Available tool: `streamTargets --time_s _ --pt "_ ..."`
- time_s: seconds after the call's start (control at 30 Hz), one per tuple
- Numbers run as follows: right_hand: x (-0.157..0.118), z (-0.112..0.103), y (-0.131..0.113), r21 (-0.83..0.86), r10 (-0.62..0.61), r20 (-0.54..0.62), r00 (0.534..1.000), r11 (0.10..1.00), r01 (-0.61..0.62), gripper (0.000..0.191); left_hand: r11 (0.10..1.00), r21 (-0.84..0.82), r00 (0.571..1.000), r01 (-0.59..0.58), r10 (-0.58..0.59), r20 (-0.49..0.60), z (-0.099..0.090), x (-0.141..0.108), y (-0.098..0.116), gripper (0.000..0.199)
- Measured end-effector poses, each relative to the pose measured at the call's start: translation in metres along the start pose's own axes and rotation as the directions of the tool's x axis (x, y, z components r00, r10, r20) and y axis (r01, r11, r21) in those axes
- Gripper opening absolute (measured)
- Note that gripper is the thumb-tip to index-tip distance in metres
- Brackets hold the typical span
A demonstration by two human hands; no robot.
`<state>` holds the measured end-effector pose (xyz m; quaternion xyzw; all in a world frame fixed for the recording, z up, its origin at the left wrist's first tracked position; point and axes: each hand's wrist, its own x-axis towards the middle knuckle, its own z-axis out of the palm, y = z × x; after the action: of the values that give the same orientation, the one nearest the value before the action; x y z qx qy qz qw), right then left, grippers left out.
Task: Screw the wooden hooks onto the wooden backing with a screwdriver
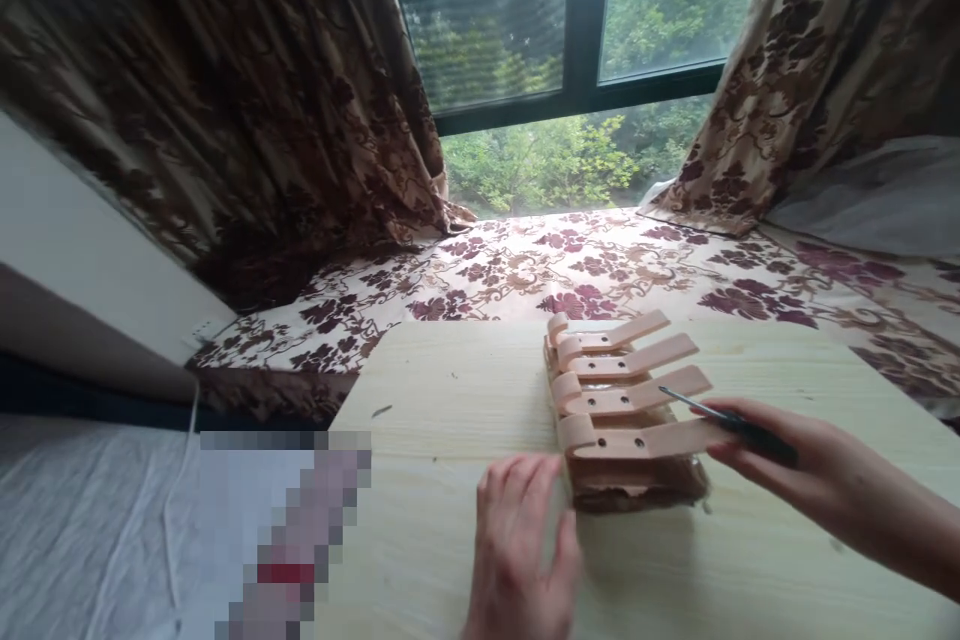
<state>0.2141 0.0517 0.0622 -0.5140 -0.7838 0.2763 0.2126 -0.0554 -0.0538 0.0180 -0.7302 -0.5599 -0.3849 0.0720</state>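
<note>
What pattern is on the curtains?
Brown floral on cream, clearest in the head view.

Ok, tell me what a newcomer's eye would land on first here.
Probably the bright window at the top centre, with green trees behind it, framed by dark floral curtains. Next, the row of four pale curved strips with dark screws, on a brown block right of centre on the light wooden table. The right hand holds a thin screwdriver beside them.
</note>
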Motion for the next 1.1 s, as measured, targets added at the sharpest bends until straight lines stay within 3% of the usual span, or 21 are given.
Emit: streamTargets --time_s 0.1,0.2,0.3,0.4,0.5,0.63,0.9,1.1 --pt "-0.003 0.01 0.023 -0.037 0.052 -0.069 0.996 0.998 -0.054 0.048 0.985 0.114 0.987 0.13 -0.139 0.076 -0.036 -0.002 -0.035 0.031" --pt "-0.005 0.017 0.034 -0.054 0.051 -0.126 0.991 0.997 -0.058 0.051 0.932 0.237 0.932 0.273 -0.318 0.176 -0.082 0.008 -0.089 0.019" --pt "-0.009 0.022 0.026 -0.048 0.098 -0.217 0.971 0.993 -0.111 0.042 0.826 0.378 0.82 0.419 -0.523 0.235 -0.122 0.028 -0.146 0.017" --pt "-0.011 0.026 0.009 0.016 0.142 -0.288 0.947 0.99 -0.143 0.031 0.733 0.476 0.692 0.486 -0.656 0.302 -0.139 0.046 -0.184 0.031" --pt "-0.012 0.028 -0.003 0.058 0.146 -0.323 0.935 0.989 -0.135 0.026 0.693 0.539 0.603 0.479 -0.706 0.372 -0.135 0.054 -0.199 0.034" --pt "-0.013 0.028 -0.008 0.056 0.137 -0.344 0.929 0.991 -0.125 0.025 0.675 0.597 0.539 0.434 -0.726 0.428 -0.119 0.057 -0.203 0.035" --pt "-0.015 0.029 -0.005 0.054 0.157 -0.334 0.929 0.988 -0.147 0.026 0.68 0.644 0.513 0.351 -0.715 0.475 -0.097 0.061 -0.208 0.036" --pt "-0.014 0.031 0.0 0.063 0.154 -0.34 0.928 0.988 -0.141 0.026 0.665 0.66 0.473 0.349 -0.734 0.488 -0.094 0.065 -0.208 0.036"
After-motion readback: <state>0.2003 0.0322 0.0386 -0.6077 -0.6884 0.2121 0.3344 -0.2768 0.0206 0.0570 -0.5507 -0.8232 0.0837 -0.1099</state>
